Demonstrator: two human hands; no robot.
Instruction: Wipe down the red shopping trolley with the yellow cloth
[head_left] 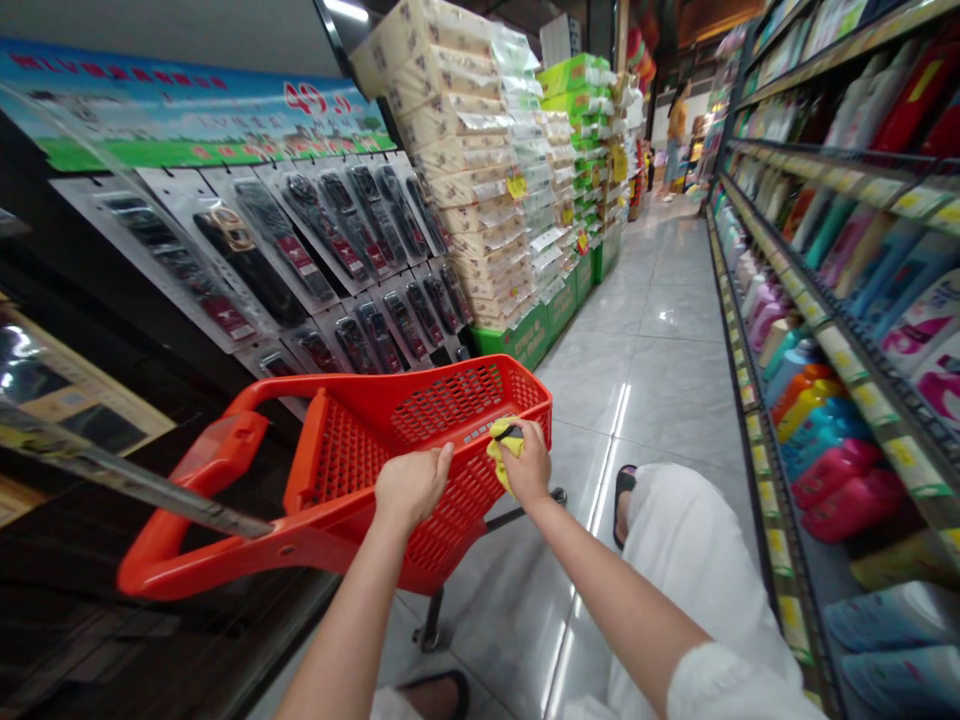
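Note:
In front of me stands a red plastic shopping cart (352, 545) with perforated basket walls. My left hand (411, 488) is closed over the near top rim of its basket, thumb on top. Farther along that rim, close to the front end, my right hand (531, 465) is closed on a yellow cloth (501, 478) bunched against the basket. A small dark strip shows on the cloth by my fingers; I cannot make out what it is. The basket's inside holds nothing that I can see.
Packaged belts (330, 215) hang at the left under a price banner (202, 105). Stacked packs (465, 180) line the aisle beyond. Shelves of bottles (825, 440) run along the right. A person (677, 130) stands far down the tiled aisle (660, 320).

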